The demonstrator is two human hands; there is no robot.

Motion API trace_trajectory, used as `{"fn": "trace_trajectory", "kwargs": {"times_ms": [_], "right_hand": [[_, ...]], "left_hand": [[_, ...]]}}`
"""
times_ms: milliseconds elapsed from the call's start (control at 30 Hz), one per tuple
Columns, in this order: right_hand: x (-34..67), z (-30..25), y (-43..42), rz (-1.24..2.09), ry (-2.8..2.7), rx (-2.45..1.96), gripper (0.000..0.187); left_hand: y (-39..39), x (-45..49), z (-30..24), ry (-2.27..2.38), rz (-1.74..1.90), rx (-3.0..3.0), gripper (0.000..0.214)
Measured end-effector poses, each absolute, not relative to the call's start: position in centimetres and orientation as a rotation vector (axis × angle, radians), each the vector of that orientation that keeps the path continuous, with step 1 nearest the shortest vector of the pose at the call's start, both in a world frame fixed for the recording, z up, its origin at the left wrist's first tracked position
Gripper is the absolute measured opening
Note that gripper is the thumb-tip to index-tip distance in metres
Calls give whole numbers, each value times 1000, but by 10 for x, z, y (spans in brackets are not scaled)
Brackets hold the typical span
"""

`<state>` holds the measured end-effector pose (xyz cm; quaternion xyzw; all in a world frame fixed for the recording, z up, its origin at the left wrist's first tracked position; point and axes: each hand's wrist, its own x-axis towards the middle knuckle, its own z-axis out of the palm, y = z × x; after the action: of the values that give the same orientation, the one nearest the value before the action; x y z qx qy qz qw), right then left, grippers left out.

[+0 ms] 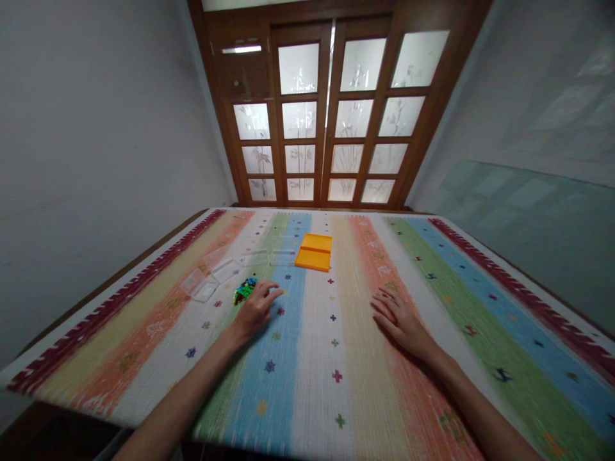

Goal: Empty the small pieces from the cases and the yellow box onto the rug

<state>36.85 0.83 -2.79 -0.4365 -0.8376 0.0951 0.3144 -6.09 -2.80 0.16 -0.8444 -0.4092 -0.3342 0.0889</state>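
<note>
My left hand (258, 308) is over the striped cloth, right beside a small pile of green, blue and dark red pieces (245, 290). Its thumb and forefinger are stretched apart, and nothing shows between them. The pieces are too small to name. To the right, my right hand (398, 318) lies on the orange stripe with its fingers loosely extended, holding nothing. An open yellow-orange case (314, 258), folded out in two halves, lies beyond and between the hands. A clear plastic box (198, 285), opened out, sits left of the pile.
More clear plastic boxes (282, 257) lie left of the yellow case. A striped, patterned cloth (312, 384) covers the table. Wooden doors with glass panes (323, 115) stand past its far edge. A pale greenish panel (528, 224) leans along the right wall.
</note>
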Motion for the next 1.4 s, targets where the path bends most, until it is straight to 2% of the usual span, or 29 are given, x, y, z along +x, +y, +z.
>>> {"fn": "trace_trajectory", "kwargs": {"times_ms": [100, 267, 567, 867, 1267, 1400], "right_hand": [[369, -30, 8, 259, -2189, -1153, 36], [369, -29, 6, 250, -2163, -1165, 36], [369, -23, 4, 237, -2168, -1153, 33], [369, -20, 3, 254, -2178, -1159, 31], [369, -23, 3, 255, -2174, -1152, 34], [369, -21, 2, 275, -2159, -1162, 33]], "left_hand": [[-21, -61, 2, -1272, -1059, -2517, 61], [10, -100, 12, -1727, -1348, -2263, 27], [32, -125, 18, -1845, -1158, -2435, 52], [21, -126, 17, -1883, -915, -2458, 50], [18, -127, 14, -1851, -843, -2480, 54], [8, -122, 22, -1736, -961, -2451, 50]]}}
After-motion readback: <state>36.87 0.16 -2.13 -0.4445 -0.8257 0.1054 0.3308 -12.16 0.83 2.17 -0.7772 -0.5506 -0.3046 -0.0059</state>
